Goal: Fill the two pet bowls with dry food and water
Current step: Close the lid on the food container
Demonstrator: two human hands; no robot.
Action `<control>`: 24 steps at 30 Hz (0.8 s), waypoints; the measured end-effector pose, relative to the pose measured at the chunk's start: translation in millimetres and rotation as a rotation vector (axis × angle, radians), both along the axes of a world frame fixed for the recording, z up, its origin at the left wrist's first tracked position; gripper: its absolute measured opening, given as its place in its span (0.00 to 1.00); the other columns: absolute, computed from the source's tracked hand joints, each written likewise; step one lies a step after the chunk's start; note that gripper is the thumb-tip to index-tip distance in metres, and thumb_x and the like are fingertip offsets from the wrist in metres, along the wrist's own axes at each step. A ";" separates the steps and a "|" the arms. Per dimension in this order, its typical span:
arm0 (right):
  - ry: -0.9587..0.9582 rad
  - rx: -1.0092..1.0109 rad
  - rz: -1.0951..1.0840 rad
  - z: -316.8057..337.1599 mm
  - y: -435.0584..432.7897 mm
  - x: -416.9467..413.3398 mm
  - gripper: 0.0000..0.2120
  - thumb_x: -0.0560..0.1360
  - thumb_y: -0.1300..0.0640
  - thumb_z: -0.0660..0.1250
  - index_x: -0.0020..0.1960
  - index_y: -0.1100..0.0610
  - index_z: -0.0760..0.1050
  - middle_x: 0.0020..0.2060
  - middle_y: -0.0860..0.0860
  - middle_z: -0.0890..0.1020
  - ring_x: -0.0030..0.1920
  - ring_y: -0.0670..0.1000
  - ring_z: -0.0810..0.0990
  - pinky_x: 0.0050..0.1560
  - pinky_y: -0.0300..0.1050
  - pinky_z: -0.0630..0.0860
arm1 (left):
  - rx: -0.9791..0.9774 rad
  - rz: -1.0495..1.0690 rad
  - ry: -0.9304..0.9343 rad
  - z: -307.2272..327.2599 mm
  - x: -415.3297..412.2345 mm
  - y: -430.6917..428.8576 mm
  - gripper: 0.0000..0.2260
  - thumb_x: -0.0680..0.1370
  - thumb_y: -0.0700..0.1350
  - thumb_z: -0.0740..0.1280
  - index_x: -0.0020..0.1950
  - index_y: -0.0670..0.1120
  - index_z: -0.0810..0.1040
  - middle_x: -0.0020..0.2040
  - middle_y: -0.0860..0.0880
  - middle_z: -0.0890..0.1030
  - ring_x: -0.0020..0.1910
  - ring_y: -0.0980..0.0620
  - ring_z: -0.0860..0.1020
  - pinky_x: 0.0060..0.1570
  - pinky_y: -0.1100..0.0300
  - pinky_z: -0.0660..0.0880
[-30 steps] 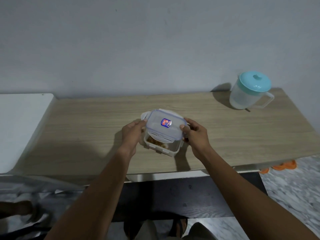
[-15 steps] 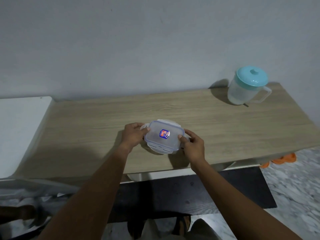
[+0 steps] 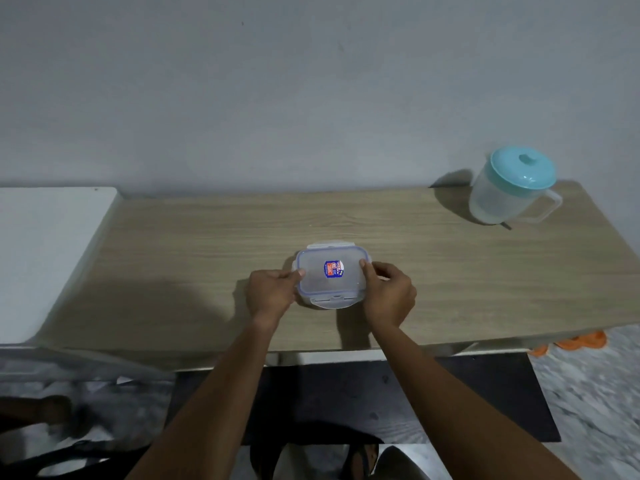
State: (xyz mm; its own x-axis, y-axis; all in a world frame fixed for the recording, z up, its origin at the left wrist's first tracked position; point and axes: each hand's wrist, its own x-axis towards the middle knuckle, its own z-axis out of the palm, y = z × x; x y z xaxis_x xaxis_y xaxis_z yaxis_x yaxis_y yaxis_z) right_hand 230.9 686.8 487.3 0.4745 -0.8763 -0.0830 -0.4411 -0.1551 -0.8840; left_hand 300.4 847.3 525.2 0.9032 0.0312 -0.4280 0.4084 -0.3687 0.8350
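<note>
Tabletop point(image 3: 467, 289) | container point(image 3: 330, 282) set flat, was tilted | left hand point(image 3: 273, 294), right hand point(image 3: 389, 296) grip it

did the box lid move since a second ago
Yes: the lid came down toward the table, from tilted open to lying flat.

Both arms are bare along their visible length, as are the left grip point(image 3: 273, 292) and right grip point(image 3: 389, 294). At the bottom edge shows pale grey cloth point(image 3: 398, 460), beside a dark strap-like shape point(image 3: 360, 459) too dim to identify.
</note>
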 end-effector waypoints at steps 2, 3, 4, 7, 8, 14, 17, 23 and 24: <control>0.036 0.035 0.004 0.0 -1.8 -1.3 0.15 0.75 0.42 0.72 0.50 0.53 0.87 0.43 0.49 0.87 0.45 0.52 0.84 0.46 0.45 0.76 | 0.017 -0.048 0.052 3.9 1.3 -0.5 0.11 0.73 0.50 0.75 0.44 0.41 0.86 0.38 0.41 0.86 0.37 0.45 0.84 0.44 0.53 0.81; 0.058 0.051 0.016 -0.8 -6.5 -0.7 0.15 0.75 0.41 0.72 0.48 0.53 0.87 0.42 0.49 0.87 0.46 0.53 0.84 0.45 0.45 0.75 | -0.008 -0.060 0.100 4.1 4.2 -0.3 0.11 0.74 0.49 0.74 0.45 0.40 0.85 0.39 0.40 0.85 0.35 0.47 0.83 0.41 0.55 0.79; 0.083 0.054 0.048 -0.6 -12.1 -0.2 0.15 0.75 0.41 0.72 0.47 0.52 0.86 0.41 0.49 0.87 0.46 0.54 0.84 0.45 0.46 0.75 | -0.022 -0.074 0.115 5.1 7.1 0.9 0.10 0.74 0.48 0.74 0.43 0.40 0.84 0.37 0.41 0.85 0.32 0.50 0.83 0.38 0.57 0.77; 0.199 -0.065 0.262 2.2 -30.7 0.4 0.19 0.75 0.37 0.69 0.55 0.50 0.83 0.50 0.50 0.87 0.53 0.56 0.84 0.52 0.54 0.79 | 0.110 -0.184 0.026 4.6 13.8 2.8 0.09 0.75 0.48 0.74 0.44 0.43 0.85 0.38 0.44 0.86 0.37 0.52 0.84 0.39 0.59 0.74; 0.203 -0.118 0.376 3.7 -37.7 1.9 0.23 0.76 0.36 0.68 0.63 0.50 0.80 0.58 0.51 0.85 0.58 0.56 0.82 0.57 0.56 0.79 | 0.253 -0.253 -0.049 3.5 16.1 2.8 0.12 0.75 0.50 0.73 0.54 0.44 0.85 0.48 0.44 0.86 0.49 0.50 0.84 0.47 0.59 0.75; 0.459 -0.387 1.319 33.0 -70.1 35.1 0.64 0.60 0.41 0.83 0.83 0.57 0.49 0.81 0.51 0.55 0.78 0.52 0.61 0.75 0.50 0.65 | 0.527 -0.979 -0.260 9.7 33.5 -4.9 0.56 0.62 0.52 0.81 0.81 0.45 0.51 0.81 0.48 0.55 0.78 0.50 0.58 0.71 0.60 0.60; 0.468 -0.531 1.271 25.0 -64.3 46.9 0.61 0.57 0.41 0.84 0.80 0.58 0.56 0.73 0.53 0.66 0.67 0.58 0.75 0.63 0.53 0.75 | 0.637 -0.933 -0.359 3.9 37.7 -10.3 0.52 0.58 0.50 0.81 0.77 0.47 0.60 0.72 0.48 0.69 0.67 0.48 0.72 0.61 0.57 0.72; 0.394 -0.449 1.284 18.1 -67.7 46.3 0.63 0.56 0.45 0.85 0.81 0.60 0.54 0.76 0.53 0.62 0.69 0.58 0.73 0.62 0.48 0.73 | 0.590 -0.876 -0.356 -3.9 43.3 -19.0 0.50 0.54 0.47 0.80 0.74 0.47 0.64 0.66 0.48 0.72 0.61 0.47 0.75 0.56 0.56 0.75; 0.371 -0.350 1.268 15.0 -68.1 44.5 0.66 0.55 0.43 0.83 0.82 0.59 0.51 0.77 0.52 0.58 0.74 0.57 0.68 0.67 0.47 0.70 | 0.521 -0.822 -0.313 -8.4 40.9 -16.6 0.54 0.53 0.48 0.80 0.77 0.46 0.60 0.70 0.47 0.70 0.66 0.47 0.73 0.61 0.57 0.73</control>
